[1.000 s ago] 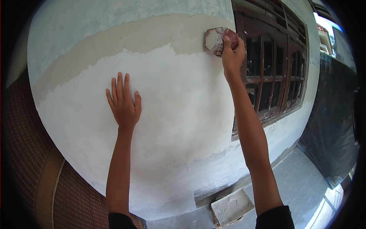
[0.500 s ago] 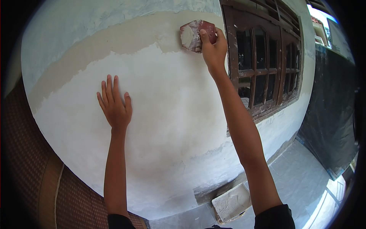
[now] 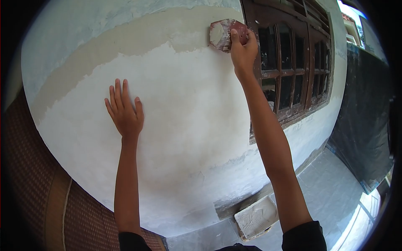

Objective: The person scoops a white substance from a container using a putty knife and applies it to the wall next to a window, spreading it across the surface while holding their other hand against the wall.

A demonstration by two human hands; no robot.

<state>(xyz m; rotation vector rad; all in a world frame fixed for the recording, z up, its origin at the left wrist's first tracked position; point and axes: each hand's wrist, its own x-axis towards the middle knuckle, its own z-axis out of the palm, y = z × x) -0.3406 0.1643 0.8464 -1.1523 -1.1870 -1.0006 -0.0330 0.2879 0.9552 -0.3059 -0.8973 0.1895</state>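
My right hand [image 3: 245, 51] grips a reddish, flat putty spreader [image 3: 228, 35], its face smeared with white putty. The spreader is against the upper wall, right beside the window frame. My left hand [image 3: 125, 115] lies open on the white wall [image 3: 180, 108], fingers spread and pointing up. Above both the white area and my left hand runs a beige-grey band [image 3: 125, 35] of damp-looking coating with a ragged lower edge.
A brown wooden window [image 3: 289, 62] with dark panes borders the wall on the right. On the grey tiled floor [image 3: 320, 180] sits a tray of white putty [image 3: 256, 217]. A dark sheet [image 3: 360, 113] hangs at far right, and a woven brown panel [image 3: 29, 142] stands at left.
My right hand and the spreader have shifted a little to the right, up to the window frame. My left hand stays spread on the wall; the view has tilted slightly.
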